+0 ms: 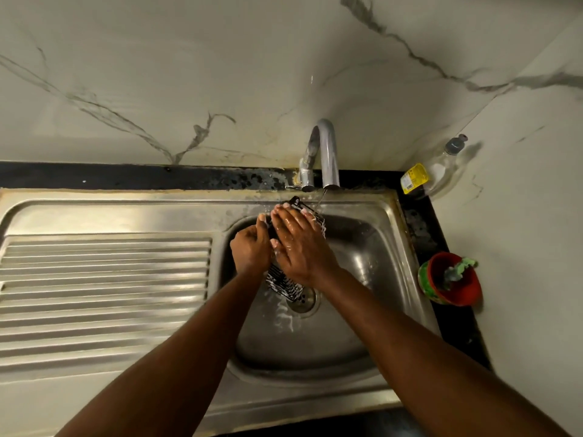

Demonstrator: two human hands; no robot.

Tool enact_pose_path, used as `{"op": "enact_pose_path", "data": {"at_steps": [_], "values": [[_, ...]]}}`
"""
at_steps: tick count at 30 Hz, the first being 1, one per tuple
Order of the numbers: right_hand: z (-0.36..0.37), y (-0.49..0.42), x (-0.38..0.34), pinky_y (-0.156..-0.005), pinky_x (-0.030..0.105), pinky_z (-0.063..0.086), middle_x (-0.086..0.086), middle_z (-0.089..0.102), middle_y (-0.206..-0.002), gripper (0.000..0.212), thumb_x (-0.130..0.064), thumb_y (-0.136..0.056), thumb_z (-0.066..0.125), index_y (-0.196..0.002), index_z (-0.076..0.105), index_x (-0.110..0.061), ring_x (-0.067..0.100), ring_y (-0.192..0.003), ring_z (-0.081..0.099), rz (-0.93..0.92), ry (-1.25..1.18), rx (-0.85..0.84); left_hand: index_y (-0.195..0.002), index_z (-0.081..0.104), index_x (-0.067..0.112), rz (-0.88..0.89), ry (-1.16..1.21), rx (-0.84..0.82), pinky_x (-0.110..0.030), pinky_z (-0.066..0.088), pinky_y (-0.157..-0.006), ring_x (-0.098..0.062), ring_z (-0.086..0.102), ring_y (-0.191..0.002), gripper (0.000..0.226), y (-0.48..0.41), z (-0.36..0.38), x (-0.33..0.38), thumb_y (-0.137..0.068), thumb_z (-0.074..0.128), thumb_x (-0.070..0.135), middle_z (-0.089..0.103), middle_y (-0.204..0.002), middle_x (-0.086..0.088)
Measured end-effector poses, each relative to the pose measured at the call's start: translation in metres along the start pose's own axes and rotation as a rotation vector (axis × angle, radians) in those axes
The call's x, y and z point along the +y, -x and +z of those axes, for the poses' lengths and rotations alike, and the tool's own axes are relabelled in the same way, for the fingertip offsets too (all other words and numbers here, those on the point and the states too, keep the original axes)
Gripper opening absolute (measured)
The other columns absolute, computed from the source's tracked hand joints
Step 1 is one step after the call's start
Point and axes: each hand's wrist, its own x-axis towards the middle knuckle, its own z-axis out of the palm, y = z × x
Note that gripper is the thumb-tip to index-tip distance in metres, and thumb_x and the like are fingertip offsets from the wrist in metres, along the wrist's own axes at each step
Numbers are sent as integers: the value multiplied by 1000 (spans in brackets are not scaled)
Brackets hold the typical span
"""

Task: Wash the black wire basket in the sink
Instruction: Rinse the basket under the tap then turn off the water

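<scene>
The ribbed drainboard point(104, 279) on the left has nothing to do with this step. It all happens over the basin of the steel sink point(372, 244).

The person's left hand point(250, 249) has its fingers curled round the near-left edge of the black wire basket point(284, 283) and grips it, so that's the anchor. The basket is held tilted up above the drain point(304, 302), with suds on the wires and its top end just under the tap point(328, 152), where a thin stream runs. The right hand point(299, 244) lies flat on the basket's face, fingers straight and spread, rubbing rather than grabbing.

Looks like the rinse-and-rub stage. To do it well, the left hand's grip probably has to stay firm, since wet soapy wire is slippery. The basket likely needs turning so the water reaches every side, and the right fingers should work along the wires, not just across them.

Over on the black bench point(422, 234) to the right sit a dish soap bottle point(435, 175) and a red bowl point(454, 279) holding a green scrubber point(457, 269), within reach if the corners need more scrubbing.
</scene>
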Motion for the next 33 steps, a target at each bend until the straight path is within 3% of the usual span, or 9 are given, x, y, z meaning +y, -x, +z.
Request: {"op": "enact_pose_path", "data": {"at_steps": [2, 8, 13, 17, 20, 23, 27, 29, 33], "values": [[-2, -7, 11, -126, 46, 20, 4, 29, -167, 58, -41, -108, 27, -160, 33, -16, 20, -156, 20, 45, -84, 23, -67, 65, -1, -21, -1, 17, -34, 39, -54, -15, 48, -51, 66, 6, -1, 2, -105, 52, 51, 58, -54, -2], [-4, -33, -18, -125, 42, 23, 12, 35, -164, 58, -38, -107, 31, -157, 37, -9, 27, -151, 32, 646, -201, 87, -62, 58, 0, -41, 36, 80, -32, 31, -50, -14, 40, -48, 67, 12, 2, 7, -104, 53, 52, 49, -49, -2], [-37, -68, 6, -95, 43, 42, 15, 67, -126, 54, -44, -106, 29, -124, 65, -8, 33, -114, 62, 1023, -249, -140, -51, 43, 14, -4, -50, 42, -29, 27, -47, -9, 32, -45, 64, 26, 9, 19, -102, 59, 50, 38, -46, 5], [-50, -71, 36, -81, 32, 44, 17, 66, -129, 48, -41, -105, 41, -127, 65, -5, 32, -110, 64, 1059, -424, -329, -60, 60, 17, 171, -196, 0, -12, 30, -45, 0, 48, -46, 53, 24, 5, 19, -99, 63, 53, 53, -52, 10], [-54, -78, 42, -84, 31, 47, 17, 64, -132, 46, -37, -107, 41, -132, 60, -3, 32, -112, 63, 1027, -541, -340, -101, 72, 22, 378, -532, -168, -27, 47, -62, -13, 67, -74, 38, 2, 4, 34, -99, 55, 56, 73, -84, 4], [-45, -81, 27, -96, 37, 51, 19, 63, -134, 46, -36, -107, 40, -135, 59, -5, 34, -117, 63, 964, -557, -275, -114, 65, 19, 279, -750, -278, -35, 45, -71, -32, 69, -94, 30, -12, 16, 52, -102, 50, 43, 71, -102, -10], [-22, -60, 1, -93, 39, 50, 17, 72, -118, 42, -34, -106, 38, -116, 71, -10, 36, -110, 67, 712, -365, -25, -112, 60, 18, 292, -773, -228, -39, 44, -70, -40, 69, -98, 28, -11, 14, 45, -102, 44, 38, 70, -106, -18], [-14, -41, 1, -95, 39, 49, 18, 71, -120, 40, -30, -105, 41, -124, 69, -9, 35, -111, 65, 535, -371, 136, -109, 64, 20, 244, -720, -174, -37, 45, -70, -37, 70, -95, 31, -10, 13, 46, -103, 46, 45, 72, -104, -15], [-18, -41, 22, -85, 35, 47, 21, 68, -117, 43, -32, -110, 34, -117, 68, -5, 35, -109, 64, 664, -582, -27, -102, 69, 26, 135, -674, -99, -32, 48, -68, -21, 65, -78, 30, -3, 21, 54, -97, 53, 52, 71, -94, -2]]}}
